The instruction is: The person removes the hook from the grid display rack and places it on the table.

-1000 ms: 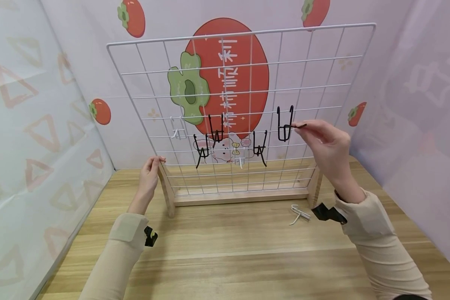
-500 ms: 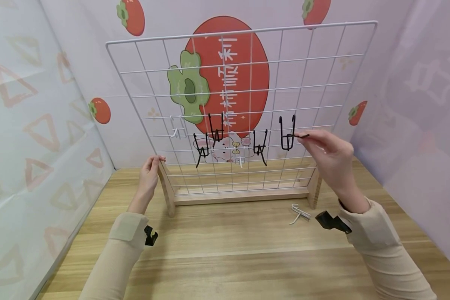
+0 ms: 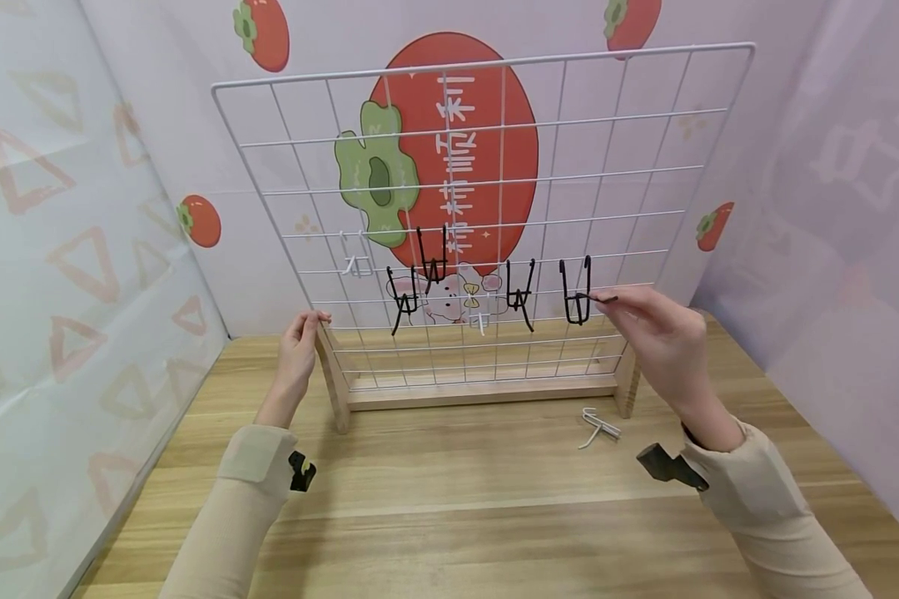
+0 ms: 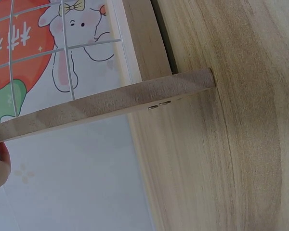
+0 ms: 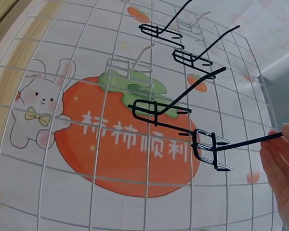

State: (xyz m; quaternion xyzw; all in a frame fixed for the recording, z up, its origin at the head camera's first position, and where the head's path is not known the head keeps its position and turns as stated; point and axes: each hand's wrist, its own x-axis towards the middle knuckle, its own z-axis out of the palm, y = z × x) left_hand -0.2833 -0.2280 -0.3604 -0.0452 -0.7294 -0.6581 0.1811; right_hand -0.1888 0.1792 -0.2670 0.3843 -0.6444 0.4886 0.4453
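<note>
My right hand [image 3: 655,333] pinches the prong of a black wire hook [image 3: 578,322] between thumb and fingers. In the right wrist view this hook [image 5: 248,142] stands against the right part of the white wire grid panel [image 3: 502,127], its bent upper ends pointing at the mesh. My left hand [image 3: 297,345] grips the upper end of the left wooden leg [image 4: 106,102] at the panel's edge; the left wrist view shows only part of its fingers. More black hooks [image 3: 519,299] hang on the panel, along with a white hook [image 3: 355,264] at left and a small white hook [image 3: 482,320] in the middle.
A loose white hook [image 3: 599,428] lies on the wooden table [image 3: 449,516] before the right leg [image 3: 628,383]. A wooden crossbar [image 3: 479,393] joins the legs. Behind the panel is a printed backdrop [image 3: 270,208]; a pale curtain [image 3: 37,333] borders the left side.
My right hand has moved down with the black hook, lowering it along the right part of the panel. The left hand has stayed in place.
</note>
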